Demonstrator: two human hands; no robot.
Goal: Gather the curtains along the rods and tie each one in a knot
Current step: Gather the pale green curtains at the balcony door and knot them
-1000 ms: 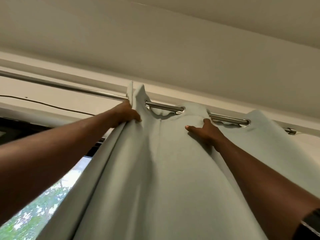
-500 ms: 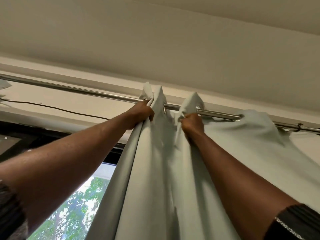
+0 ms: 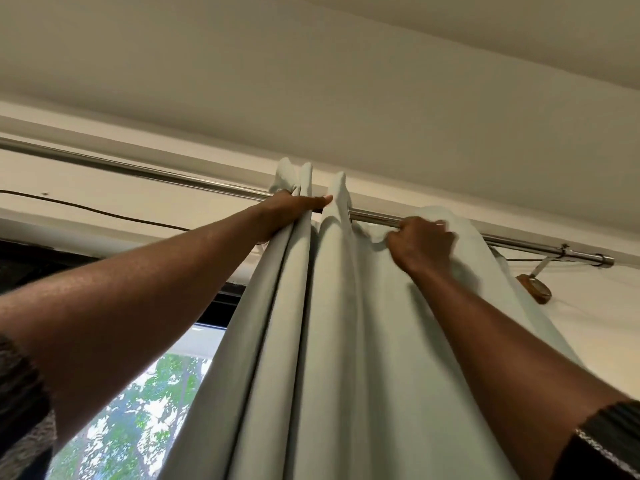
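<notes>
Looking up at a pale grey-green fabric curtain (image 3: 346,341), threaded onto a long polished metal rod (image 3: 138,171) just under the off-white ceiling (image 3: 311,81). Bunched into three tall upright folds near the middle of the rod, looser and rumpled towards the right.

Up from the lower left, the left hand (image 3: 294,207): thumb laid straight across the front of the two leftmost folds, tip pressing against the third, right below the rod. Hard to judge the rest of that grip with the fingers tucked behind the cloth, though seemingly wrapped round the bundle.

Over to the right hand (image 3: 420,242): knuckles up, fingers curled tight, clutching a fistful of slack cloth just beneath the rod, slightly blurred. Short stretch of bare rod between the two hands.

Further right, out past the cloth, to a capped rod end (image 3: 604,260) and a small round wooden wall bracket (image 3: 535,289) on a thin metal strap. Back left, along a thin black cable (image 3: 86,209) sagging below the rod. Down at the bottom left, through a window pane (image 3: 138,410) to green leaves in daylight. Right at the lower corners, a dark patterned left sleeve (image 3: 20,393) and a dark ribbed right sleeve (image 3: 613,441).
</notes>
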